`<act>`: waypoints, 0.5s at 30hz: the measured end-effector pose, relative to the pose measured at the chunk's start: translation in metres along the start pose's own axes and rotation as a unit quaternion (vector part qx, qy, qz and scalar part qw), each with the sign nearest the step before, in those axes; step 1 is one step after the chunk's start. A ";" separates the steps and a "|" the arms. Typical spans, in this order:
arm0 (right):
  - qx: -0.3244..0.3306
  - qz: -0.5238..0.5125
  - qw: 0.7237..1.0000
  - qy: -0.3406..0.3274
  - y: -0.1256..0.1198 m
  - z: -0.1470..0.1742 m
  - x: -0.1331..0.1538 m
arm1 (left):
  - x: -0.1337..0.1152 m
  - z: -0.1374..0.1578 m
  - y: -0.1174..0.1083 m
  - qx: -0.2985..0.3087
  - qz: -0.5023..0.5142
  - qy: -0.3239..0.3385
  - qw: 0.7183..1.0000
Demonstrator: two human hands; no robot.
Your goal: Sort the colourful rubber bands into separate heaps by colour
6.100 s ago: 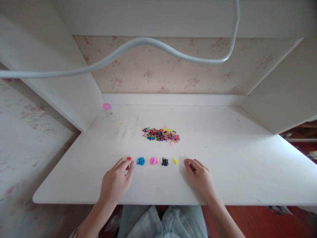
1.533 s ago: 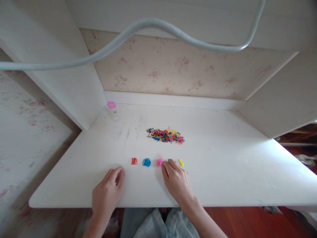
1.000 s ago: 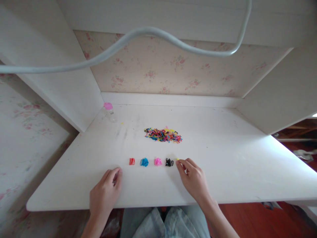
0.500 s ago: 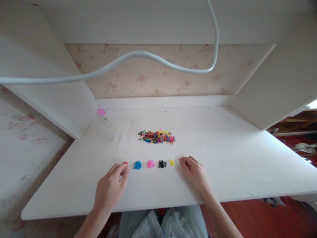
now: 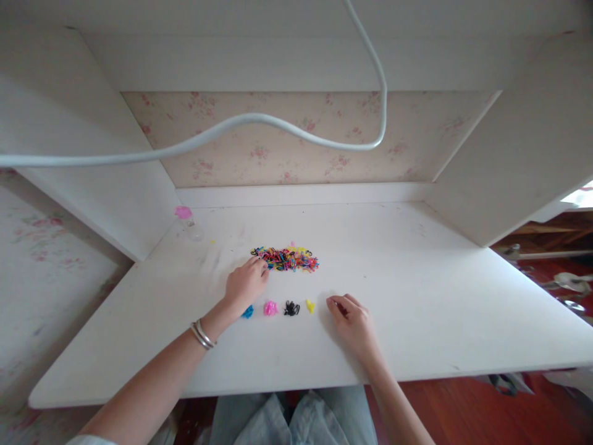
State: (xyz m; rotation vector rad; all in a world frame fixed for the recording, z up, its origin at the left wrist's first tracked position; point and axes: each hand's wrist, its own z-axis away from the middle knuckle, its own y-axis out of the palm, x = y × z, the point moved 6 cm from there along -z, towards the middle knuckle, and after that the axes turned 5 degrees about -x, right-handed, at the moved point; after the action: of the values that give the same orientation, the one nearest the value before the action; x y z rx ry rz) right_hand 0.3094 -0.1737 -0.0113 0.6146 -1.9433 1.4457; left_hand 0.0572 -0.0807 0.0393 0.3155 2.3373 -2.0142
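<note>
A mixed heap of small coloured rubber bands [image 5: 291, 259] lies mid-desk. My left hand [image 5: 247, 284] reaches to the heap's left end, fingertips pinched together at the bands; what they grip is too small to see. In a row nearer me are sorted piles: blue bands [image 5: 248, 312], partly covered by my left hand, pink bands [image 5: 270, 308], black bands [image 5: 291, 308] and yellow bands [image 5: 310, 306]. My left hand and wrist hide the row's left end. To the right of the yellow pile, my right hand [image 5: 353, 321] rests on the desk with curled fingers, their tips hidden.
The white desk [image 5: 417, 296] has side panels left and right. At its back left corner lies a clear container [image 5: 192, 230] with a pink top [image 5: 183, 212]. A white cable [image 5: 259, 118] hangs across the upper view.
My left hand has moved forward and right, from the small red pile to the mixed heap. My right hand stays beside the yellow pile. The view has shifted slightly.
</note>
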 end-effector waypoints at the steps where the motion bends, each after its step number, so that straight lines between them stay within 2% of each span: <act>1: 0.000 -0.001 1.000 0.000 0.000 0.000 0.000 | 0.002 -0.003 0.002 -0.001 -0.006 -0.001 1.000; 8: -0.004 -0.007 1.000 0.000 -0.001 -0.001 0.002 | 0.004 -0.012 0.011 0.000 -0.024 0.024 0.999; 15: 0.000 -0.010 1.000 0.001 -0.001 -0.001 0.001 | 0.007 -0.010 0.009 -0.005 -0.016 0.039 0.999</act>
State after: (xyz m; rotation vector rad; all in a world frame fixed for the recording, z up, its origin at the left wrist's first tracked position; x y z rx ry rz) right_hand 0.3099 -0.1733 -0.0099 0.6310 -1.9296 1.4344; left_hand 0.0532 -0.0686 0.0310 0.3646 2.4125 -2.0394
